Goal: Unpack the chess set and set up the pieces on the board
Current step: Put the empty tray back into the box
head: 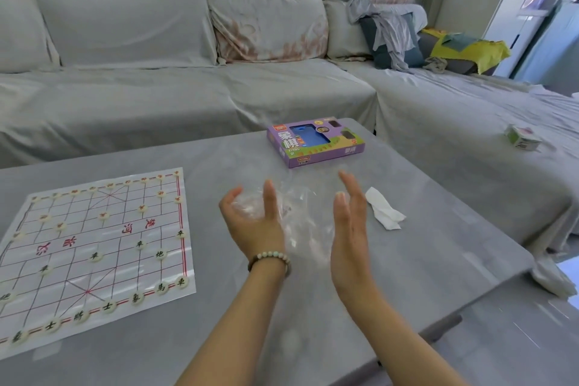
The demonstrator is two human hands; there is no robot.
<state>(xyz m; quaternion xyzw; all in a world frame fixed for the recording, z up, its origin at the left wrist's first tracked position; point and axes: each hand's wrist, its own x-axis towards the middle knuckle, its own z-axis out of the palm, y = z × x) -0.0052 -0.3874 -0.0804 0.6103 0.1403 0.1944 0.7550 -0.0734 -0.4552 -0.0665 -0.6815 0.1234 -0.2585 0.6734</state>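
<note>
**Hands on the plastic bag, pieces on the board**

Left hand [253, 222] has its fingers loosely curled round a crumpled clear bag [297, 216]. Right hand [351, 229] is flat, fingers straight, palm facing the bag. Tissue [383, 211] lies just right of it. Box [315, 142] sits by the table's [423, 260] far edge. Board [94, 254] covers the left side, with pieces [159, 254] along its 2 ends.

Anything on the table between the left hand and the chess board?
Nothing visible. Bare table separates the left hand from the board. The clear plastic bag sits between the left hand and the right hand, off the board side; the box and tissue lie further right.
</note>
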